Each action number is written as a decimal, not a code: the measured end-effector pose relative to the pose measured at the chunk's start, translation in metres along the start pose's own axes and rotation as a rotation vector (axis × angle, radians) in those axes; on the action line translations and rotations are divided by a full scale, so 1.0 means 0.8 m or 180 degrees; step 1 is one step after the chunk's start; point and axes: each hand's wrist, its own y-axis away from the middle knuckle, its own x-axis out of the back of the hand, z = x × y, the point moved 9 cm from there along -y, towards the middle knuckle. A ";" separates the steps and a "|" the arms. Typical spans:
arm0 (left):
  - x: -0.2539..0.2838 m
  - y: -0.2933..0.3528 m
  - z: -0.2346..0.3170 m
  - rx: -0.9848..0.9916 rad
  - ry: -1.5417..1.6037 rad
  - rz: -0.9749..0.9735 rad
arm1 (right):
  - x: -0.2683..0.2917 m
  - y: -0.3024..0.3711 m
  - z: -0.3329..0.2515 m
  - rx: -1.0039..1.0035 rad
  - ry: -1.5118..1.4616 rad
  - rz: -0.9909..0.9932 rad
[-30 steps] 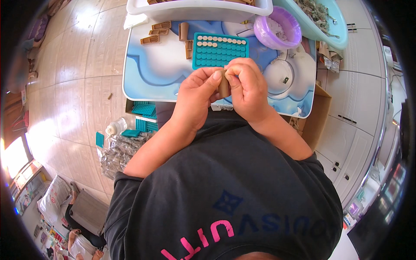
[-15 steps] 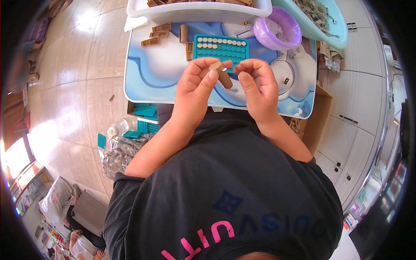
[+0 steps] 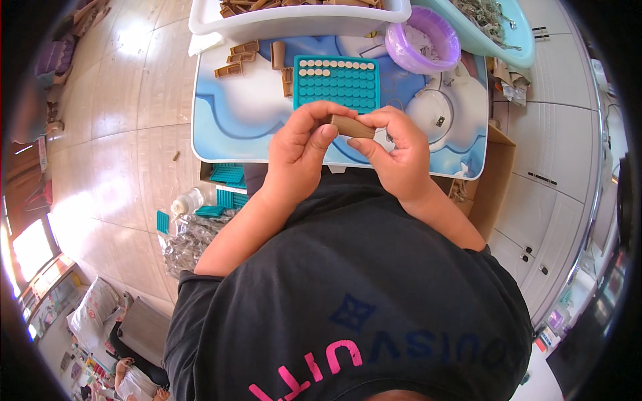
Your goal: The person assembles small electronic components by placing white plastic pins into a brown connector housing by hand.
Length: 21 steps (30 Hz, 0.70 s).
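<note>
Table: cloud-patterned blue-and-white top (image 3: 231, 110) was seen in front of the body.
White bin: deep plastic bin (image 3: 301, 25) was placed at the far edge, loaded with brown casings.
Purple tub: plastic tub (image 3: 424, 67) was set right of centre, pale bits contained.
Teal tray: round-celled tray (image 3: 338, 92) was laid beyond the hands; far row and part of the next were filled with cream discs (image 3: 326, 72).
Left hand: narrow grip; the casing's left end was pinched by thumb and fingertips of the left hand (image 3: 301, 144).
Right hand: narrow grip; the right end was gripped by the right hand (image 3: 400, 144), index above, thumb below.
Held casing: brown oblong casing (image 3: 354, 127) was held between both hands, over the near part of the table, on the body side of the tray.
Casing axis: long axis was oriented roughly left to right, right end tipped slightly toward the body.
Nearer hand: neither; contact was made by both. Which one bore the weight could not be told.
</note>
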 end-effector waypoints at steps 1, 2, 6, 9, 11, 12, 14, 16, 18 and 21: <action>-0.001 0.001 0.001 -0.0059 -0.0042 0.0033 | 0.000 0.001 0.001 0.0000 -0.0006 0.0003; -0.003 0.002 0.002 -0.0117 -0.0085 0.0065 | 0.001 0.002 -0.004 0.0200 0.0121 0.0062; -0.007 0.006 -0.010 0.0152 0.0520 0.0326 | 0.000 0.007 -0.004 0.0371 0.0352 0.0073; -0.005 0.001 -0.018 0.0498 0.0643 0.0345 | 0.002 0.011 0.033 -0.0554 -0.0311 -0.0033; 0.004 -0.003 -0.032 0.0939 0.0777 0.0257 | 0.033 0.015 0.032 -0.0393 -0.0102 0.0117; 0.027 -0.007 -0.039 0.0773 0.0523 0.0576 | 0.057 0.019 0.033 -0.0229 0.0104 0.0268; 0.078 -0.021 -0.029 0.0481 -0.0397 0.1044 | 0.130 0.042 0.058 -0.0547 0.0153 0.1020; 0.134 -0.024 -0.024 0.0089 -0.1300 0.1524 | 0.216 0.078 0.098 -0.0822 -0.0052 0.1894; 0.145 -0.037 -0.007 0.0149 -0.2192 0.1508 | 0.297 0.127 0.132 -0.0952 0.0362 0.2494; 0.137 -0.052 -0.003 0.0460 -0.2840 0.1276 | 0.380 0.242 0.245 -0.2403 0.0832 0.2711</action>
